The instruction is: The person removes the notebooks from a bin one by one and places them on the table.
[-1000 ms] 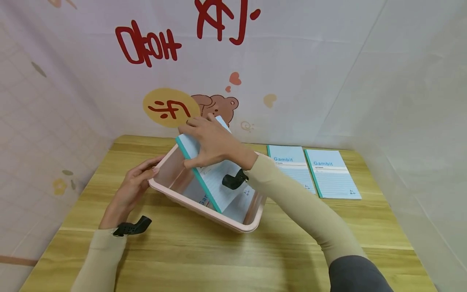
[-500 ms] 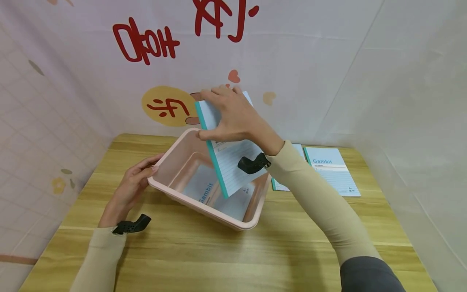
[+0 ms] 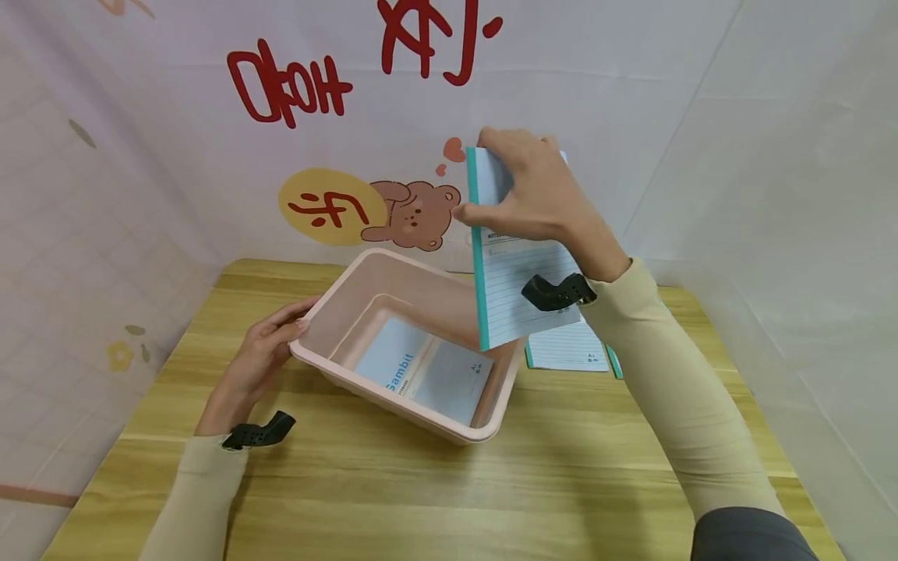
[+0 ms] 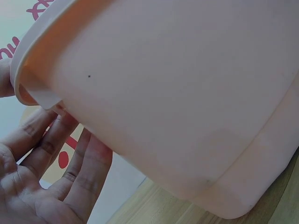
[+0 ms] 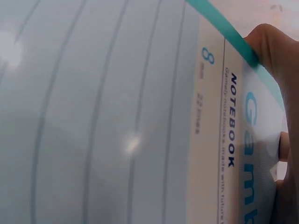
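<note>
My left hand (image 3: pixel 261 348) grips the left corner of a pink plastic tub (image 3: pixel 393 399); in the left wrist view its fingers (image 4: pixel 89 175) press the outer wall below the rim. One light-blue notebook (image 3: pixel 452 382), marked Gambit, lies flat on the tub's floor. Raised over the tub's right end, a second notebook (image 3: pixel 507 292) with a teal spine hangs nearly upright from my right hand (image 3: pixel 536 191). The right thumb is on the spine side, and the fingers reach over the top and far edge. Its printed cover (image 5: pixel 117 116) fills most of the right wrist view.
Behind the held notebook, another notebook (image 3: pixel 567 348) lies on the wooden table (image 3: pixel 393 499) right of the tub. A further one shows only its teal corner (image 3: pixel 614 363) beside my right sleeve. A printed white curtain (image 3: pixel 596 101) stands at the table's back edge.
My right hand has lifted the notebook up out of the tub and carried it right, turning it more upright. The notebook on the tub floor is now uncovered. The left hand stays on the rim.
</note>
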